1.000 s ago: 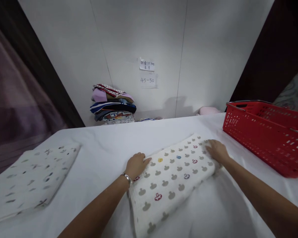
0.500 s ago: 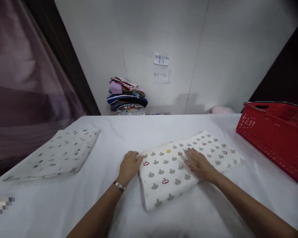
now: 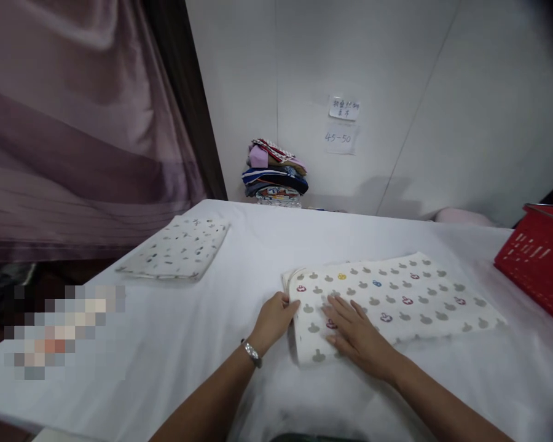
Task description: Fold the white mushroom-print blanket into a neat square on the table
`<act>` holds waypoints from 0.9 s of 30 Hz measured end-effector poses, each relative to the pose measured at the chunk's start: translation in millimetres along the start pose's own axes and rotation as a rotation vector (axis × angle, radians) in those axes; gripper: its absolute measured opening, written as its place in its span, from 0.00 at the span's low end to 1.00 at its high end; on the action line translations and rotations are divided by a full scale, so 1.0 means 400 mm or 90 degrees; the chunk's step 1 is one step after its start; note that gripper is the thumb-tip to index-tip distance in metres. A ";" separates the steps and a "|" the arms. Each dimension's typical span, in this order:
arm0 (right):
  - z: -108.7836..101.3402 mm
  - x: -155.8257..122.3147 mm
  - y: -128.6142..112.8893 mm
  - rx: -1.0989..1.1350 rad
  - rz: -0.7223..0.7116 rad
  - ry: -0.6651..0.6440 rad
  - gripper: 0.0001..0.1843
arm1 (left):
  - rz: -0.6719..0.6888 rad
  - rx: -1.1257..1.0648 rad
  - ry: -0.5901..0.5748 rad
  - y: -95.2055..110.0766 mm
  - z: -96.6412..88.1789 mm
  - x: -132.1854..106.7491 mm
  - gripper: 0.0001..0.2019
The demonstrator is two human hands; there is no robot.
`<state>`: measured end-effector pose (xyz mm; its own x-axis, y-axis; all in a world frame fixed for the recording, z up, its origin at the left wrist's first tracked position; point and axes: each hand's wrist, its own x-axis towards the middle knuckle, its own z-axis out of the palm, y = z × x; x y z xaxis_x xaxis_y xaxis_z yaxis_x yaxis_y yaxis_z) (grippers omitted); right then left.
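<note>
Pinching the left edge of a folded cloth (image 3: 424,301) with the left hand (image 3: 274,319), thumb on top, fingers partly hidden at the side. Touching the top of the same cloth with the right hand (image 3: 357,334), palm down, released rather than clenched, fingers loosely spread, just to the right of the other hand. Wearing a silvery bracelet (image 3: 251,354) on the left wrist. Lying on the white-covered tabletop (image 3: 166,337), right of the middle, and stretching from the left hand towards the red basket (image 3: 532,261): the folded cloth, white, printed with grey mushroom-like shapes, a few outlined in red, yellow, blue or purple. Showing several layers at its far left corner.

Well apart, farther left on the tabletop: a second cloth (image 3: 177,248), folded flat, white with small grey-green and dark marks. At the right, partly cut off: the basket, slotted along its side. Beyond the far edge, piled against the pale wall (image 3: 396,80): a stack of fabrics (image 3: 276,175) in mixed colours. Fixed above it, to the right: two paper notes (image 3: 342,126), the lower marked "45-50". Hanging at far left: a mauve curtain (image 3: 83,123).
</note>
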<state>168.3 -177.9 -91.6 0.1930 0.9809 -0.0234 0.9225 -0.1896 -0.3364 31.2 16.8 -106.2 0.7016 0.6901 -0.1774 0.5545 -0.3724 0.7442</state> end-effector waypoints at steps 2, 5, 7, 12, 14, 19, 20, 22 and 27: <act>0.018 0.015 -0.014 -0.002 -0.027 -0.027 0.30 | 0.007 0.056 -0.005 0.010 -0.001 -0.013 0.15; 0.042 0.024 -0.018 -0.007 -0.051 -0.047 0.30 | 0.023 0.137 -0.037 0.017 -0.011 -0.021 0.15; 0.041 0.021 -0.017 0.005 -0.052 -0.049 0.31 | 0.023 0.173 -0.043 0.021 -0.020 -0.013 0.15; -0.005 0.028 -0.014 0.111 -0.025 -0.045 0.29 | 0.061 0.229 0.080 0.060 -0.033 0.056 0.20; -0.022 0.048 0.004 0.134 0.009 0.007 0.28 | 0.092 0.264 0.094 0.082 -0.025 0.092 0.20; -0.050 0.123 0.125 0.088 0.145 0.127 0.27 | 0.153 0.337 0.094 0.109 0.007 0.153 0.15; -0.053 0.135 0.155 0.075 0.171 0.132 0.27 | 0.153 0.339 0.094 0.108 0.011 0.159 0.16; -0.056 0.154 0.208 0.043 0.206 0.133 0.28 | 0.130 0.320 0.072 0.103 0.012 0.169 0.17; -0.042 0.175 0.267 -0.040 0.205 0.088 0.29 | 0.082 0.298 0.022 0.096 0.003 0.179 0.20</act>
<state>285.9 -130.0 -113.3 0.5161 0.8564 0.0098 0.8251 -0.4941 -0.2740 103.1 51.1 -91.3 0.7668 0.6375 -0.0750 0.6115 -0.6899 0.3875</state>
